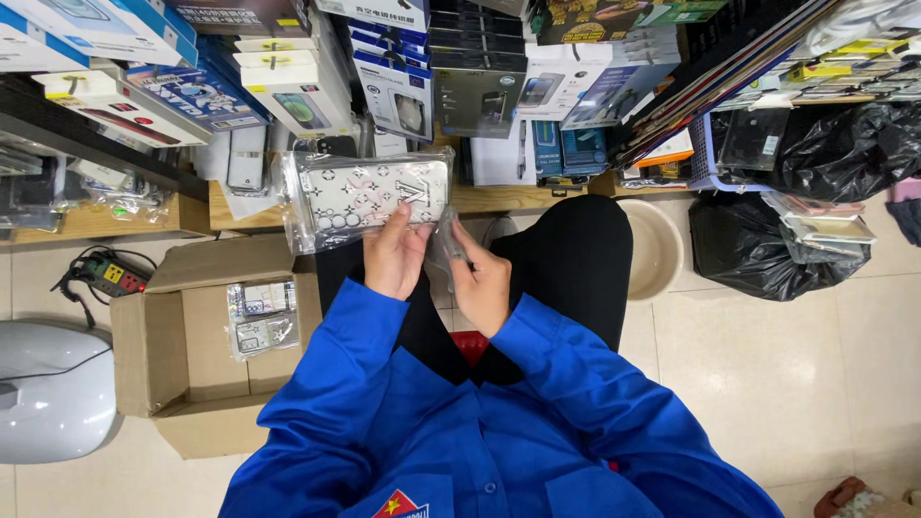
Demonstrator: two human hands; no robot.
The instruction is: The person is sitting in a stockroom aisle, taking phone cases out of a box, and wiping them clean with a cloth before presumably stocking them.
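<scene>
My left hand (395,254) holds a white patterned phone case (369,192) that sits inside a clear plastic bag (307,206). The case is held flat, above my lap. My right hand (480,283) pinches the loose crumpled end of the same plastic wrapping (446,238), just right of the case. Both arms wear blue sleeves, and my knees in black trousers (576,259) are below the hands.
An open cardboard box (168,355) on the floor at left holds bagged phone cases (261,318). Shelves of boxed accessories (403,86) fill the top. A power strip (113,276), a beige basin (657,251), black bin bags (777,249) and a white appliance (48,388) surround me.
</scene>
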